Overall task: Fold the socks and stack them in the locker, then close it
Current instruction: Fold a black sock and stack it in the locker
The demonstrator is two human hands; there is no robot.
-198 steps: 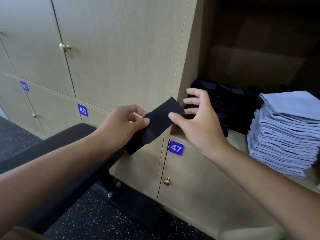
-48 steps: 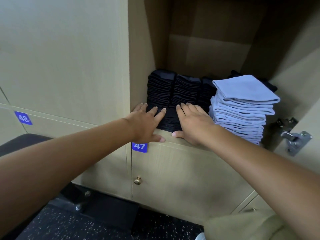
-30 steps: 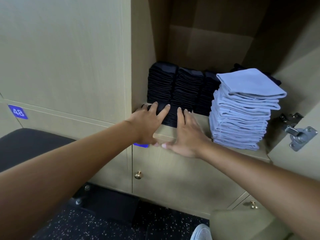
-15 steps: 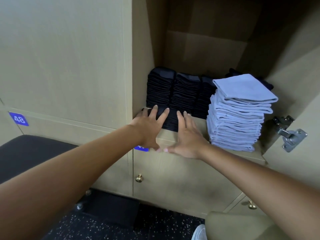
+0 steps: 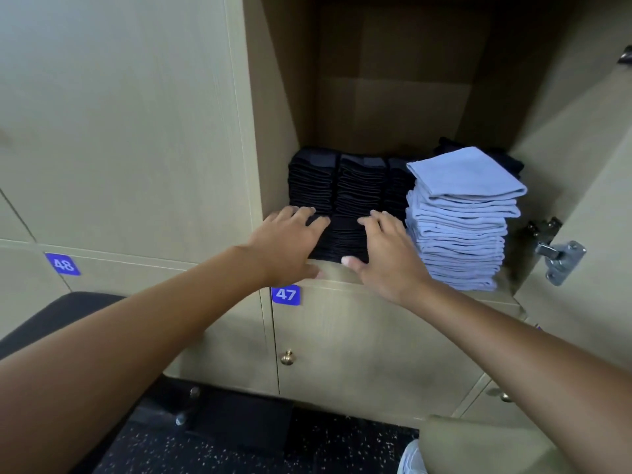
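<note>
Both hands reach into the open locker (image 5: 393,97) and lie on a short pile of black socks (image 5: 345,239) at the front of its floor. The left hand (image 5: 290,242) rests palm down, its fingers (image 5: 307,213) nearly straight and slightly spread, their tips lying over the left part of the pile; its thumb points down toward the front edge of the locker floor. The right hand (image 5: 388,253) is likewise flat, its fingers straight and close together over the right part of the pile, with the thumb stretched left along the pile's front bottom edge. Neither hand curls around or pinches anything; whether they press down or only touch cannot be told.

Just beyond the fingertips, taller rows of folded black socks (image 5: 328,179) stand side by side against the left wall of the locker. Just to the right of the right hand's fingers rises a tall stack of folded light blue socks (image 5: 461,230), its top one turned at an angle. Farther right, a metal hinge (image 5: 561,260) sits on the open door (image 5: 588,234). Below the hands, a blue label reading 47 (image 5: 286,295) marks the lower door, with a brass knob (image 5: 287,357) under it.
</note>
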